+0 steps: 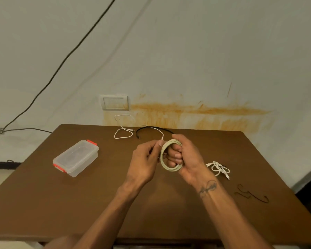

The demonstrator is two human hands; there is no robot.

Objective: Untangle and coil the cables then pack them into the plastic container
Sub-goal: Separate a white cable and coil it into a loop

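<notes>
I see the right hand (184,158) with its grip curled through a cream cable coil (171,155), held above the brown counter (97,203). The left hand (144,161) pinches the cable's loose end beside it. The plastic container (75,158) (lid on, red clips) sits well to the left; a tangled white cable (219,168) lies right.

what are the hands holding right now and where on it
The right hand grips the coiled cream cable, its fingers curled through the loops. The left hand pinches the cable's loose end beside the coil.
</notes>
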